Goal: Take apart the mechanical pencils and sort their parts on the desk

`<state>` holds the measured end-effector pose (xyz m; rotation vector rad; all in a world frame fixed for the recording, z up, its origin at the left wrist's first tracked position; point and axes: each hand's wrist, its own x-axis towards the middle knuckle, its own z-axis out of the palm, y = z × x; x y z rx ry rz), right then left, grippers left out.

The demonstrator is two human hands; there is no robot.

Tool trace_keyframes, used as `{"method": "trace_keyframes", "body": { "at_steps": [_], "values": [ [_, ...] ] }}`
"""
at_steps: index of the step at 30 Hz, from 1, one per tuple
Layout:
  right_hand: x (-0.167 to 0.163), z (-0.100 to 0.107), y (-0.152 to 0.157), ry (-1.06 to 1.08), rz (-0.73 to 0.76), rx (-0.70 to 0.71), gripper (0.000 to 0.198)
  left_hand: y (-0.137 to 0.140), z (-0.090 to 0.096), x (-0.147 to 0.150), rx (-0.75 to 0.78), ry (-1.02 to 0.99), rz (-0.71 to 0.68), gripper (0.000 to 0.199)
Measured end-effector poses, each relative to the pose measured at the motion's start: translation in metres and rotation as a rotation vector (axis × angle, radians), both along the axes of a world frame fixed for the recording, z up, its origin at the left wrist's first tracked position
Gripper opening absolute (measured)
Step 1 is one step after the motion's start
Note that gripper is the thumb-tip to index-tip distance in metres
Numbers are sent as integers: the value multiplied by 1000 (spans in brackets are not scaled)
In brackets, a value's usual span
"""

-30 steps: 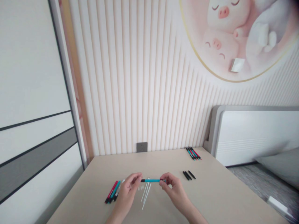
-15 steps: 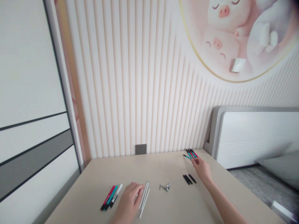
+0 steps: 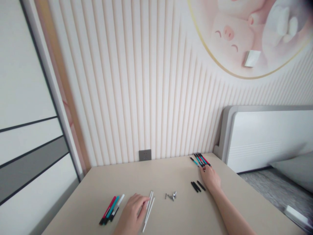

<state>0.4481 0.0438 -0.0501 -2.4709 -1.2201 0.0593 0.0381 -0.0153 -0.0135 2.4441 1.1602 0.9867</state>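
My right hand [image 3: 210,178] reaches to the far right of the table. Its thumb and fingers are closed on the lower end of a blue and black pen [image 3: 195,161], which lies at a slant left of a row of red, blue and black pens [image 3: 202,159]. My left hand [image 3: 132,212] rests loosely curled near the front, thumb and index finger slightly apart. Its fingertips are beside several thin white rods, like pen refills [image 3: 149,210], perhaps touching them. Nothing shows in its grasp.
Left of my left hand lie red, blue and white pen barrels with black ends [image 3: 111,210]. Small metallic parts [image 3: 173,196] lie mid-table, with black pen caps [image 3: 198,186] farther right. A dark socket [image 3: 145,155] is on the wall behind the table [image 3: 117,179].
The blue pen has turned from nearly level to a steeper slant along the row, with my right hand lower over its end. My left hand keeps its place by the rods. The view shifted slightly.
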Motion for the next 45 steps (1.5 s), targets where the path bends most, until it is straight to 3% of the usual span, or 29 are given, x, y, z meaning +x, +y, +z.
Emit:
{"method": "trace_keyframes", "body": {
  "at_steps": [14, 29, 39, 45],
  "values": [
    [3, -1, -24, -39, 133, -16, 32, -4, 6, 0, -2, 25, -5, 21],
    [-5, 5, -12, -42, 9, -32, 32, -7, 10, 0, -17, 5, -12, 22],
    [-10, 12, -20, -32, -29, 11, 33, -9, 14, 1, 0, 9, -13, 23],
    [-8, 8, -26, -10, -49, -34, 33, -7, 11, 0, 3, 54, -25, 24]
  ]
}}
